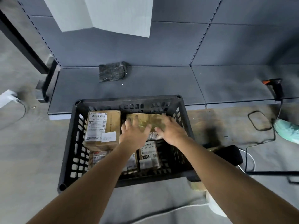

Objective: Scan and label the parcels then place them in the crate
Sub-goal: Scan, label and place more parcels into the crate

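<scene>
Reaches both bare arms down into a black plastic crate (72, 143) standing on the floor against the front of a low grey shelf (161, 84). Lays the left hand (134, 131) and the right hand (172, 130) side by side on a taped parcel (145, 118) of cardboard bound in yellowish tape. Both hands released rather than grasping: fingers spread and fairly straight, palms down on its top, no curl round an edge to be seen, though blurred by motion. Taped parcel in the back right part of the crate, close to the far wall, a strip of white label showing at its near end between the two wrists. Just left of it, in the back left corner, a brown box (103, 125) with a printed shipping label and a small white sticker. Lower at the front, a front left box (98, 158) partly hidden under the left forearm, and a front right box (149, 156) marked 247. On the shelf behind, well apart from the crate, a dark wrapped packet (112, 71) against the back panel. At the shelf's right end, a handheld scanner (275, 88) with an orange tip, its cable (258, 123) trailing down onto the floor.
</scene>
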`<state>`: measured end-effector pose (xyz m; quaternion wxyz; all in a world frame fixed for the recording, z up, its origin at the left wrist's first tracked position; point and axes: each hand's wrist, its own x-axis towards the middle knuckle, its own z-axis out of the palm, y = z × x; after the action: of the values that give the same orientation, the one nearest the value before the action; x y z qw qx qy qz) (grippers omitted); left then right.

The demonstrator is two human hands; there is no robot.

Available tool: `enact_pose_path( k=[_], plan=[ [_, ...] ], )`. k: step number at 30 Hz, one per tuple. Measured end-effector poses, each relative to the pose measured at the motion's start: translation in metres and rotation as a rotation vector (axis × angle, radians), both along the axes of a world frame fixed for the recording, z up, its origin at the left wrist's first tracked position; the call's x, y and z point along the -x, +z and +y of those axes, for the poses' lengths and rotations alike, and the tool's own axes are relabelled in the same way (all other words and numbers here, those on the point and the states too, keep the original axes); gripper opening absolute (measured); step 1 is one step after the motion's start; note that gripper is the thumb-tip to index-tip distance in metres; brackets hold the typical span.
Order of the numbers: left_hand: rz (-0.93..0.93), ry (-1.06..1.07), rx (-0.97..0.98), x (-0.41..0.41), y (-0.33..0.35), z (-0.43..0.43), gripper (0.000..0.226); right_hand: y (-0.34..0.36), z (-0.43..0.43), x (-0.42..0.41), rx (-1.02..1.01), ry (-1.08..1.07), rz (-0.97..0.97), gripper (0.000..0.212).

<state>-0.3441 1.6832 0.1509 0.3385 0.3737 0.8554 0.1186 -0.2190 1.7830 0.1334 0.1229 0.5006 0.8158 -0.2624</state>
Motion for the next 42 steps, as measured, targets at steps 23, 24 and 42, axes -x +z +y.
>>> enact_pose_path(
  k=[23,24,42],
  plan=[
    [0.39,-0.382,0.084,-0.012,0.522,-0.185,0.08,0.542,-0.17,-0.029,-0.085,-0.08,0.102,0.074],
    [0.386,-0.372,0.088,-0.013,0.533,-0.192,0.08,0.552,-0.177,-0.032,-0.09,-0.078,0.11,0.073],
    [0.634,0.066,0.026,-0.053,0.642,-0.398,0.081,0.654,-0.331,-0.025,-0.018,0.273,0.417,0.073]
  ],
)
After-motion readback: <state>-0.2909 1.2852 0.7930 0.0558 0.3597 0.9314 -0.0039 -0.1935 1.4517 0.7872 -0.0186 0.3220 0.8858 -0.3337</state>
